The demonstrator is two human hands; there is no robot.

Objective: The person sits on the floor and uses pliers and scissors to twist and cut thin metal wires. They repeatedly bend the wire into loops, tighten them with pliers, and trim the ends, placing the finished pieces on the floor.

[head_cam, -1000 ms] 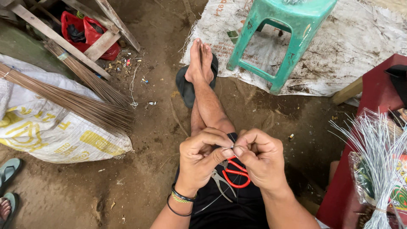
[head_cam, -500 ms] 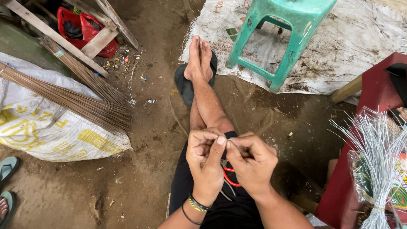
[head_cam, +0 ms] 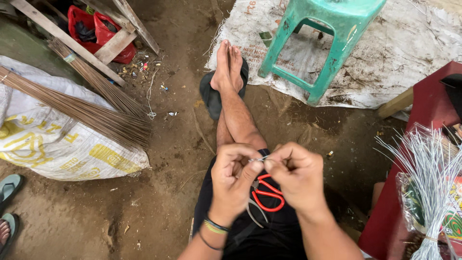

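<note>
My left hand [head_cam: 234,178] and my right hand [head_cam: 297,174] meet above my lap, fingertips pinched together on a short, thin piece of pale wire [head_cam: 260,158]. Under the hands, red-handled scissors [head_cam: 267,193] lie on my black shorts. My bare crossed legs stretch forward, with my feet [head_cam: 228,65] resting on a dark sandal. A bundle of thin white wires [head_cam: 430,178] fans out at my right, in a clear plastic bag.
A teal plastic stool [head_cam: 323,38] stands on a white woven sheet [head_cam: 414,53] ahead. Stick broom bundles [head_cam: 86,108] lie across a white sack [head_cam: 57,144] at left. Wooden planks and a red bag [head_cam: 94,26] sit at upper left. A red table [head_cam: 423,115] is at right. Another person's foot in a sandal [head_cam: 7,212] shows at lower left.
Both hands have shifted a little, staying pinched together over the lap; the view has tilted slightly. The scissors still lie on the shorts.
</note>
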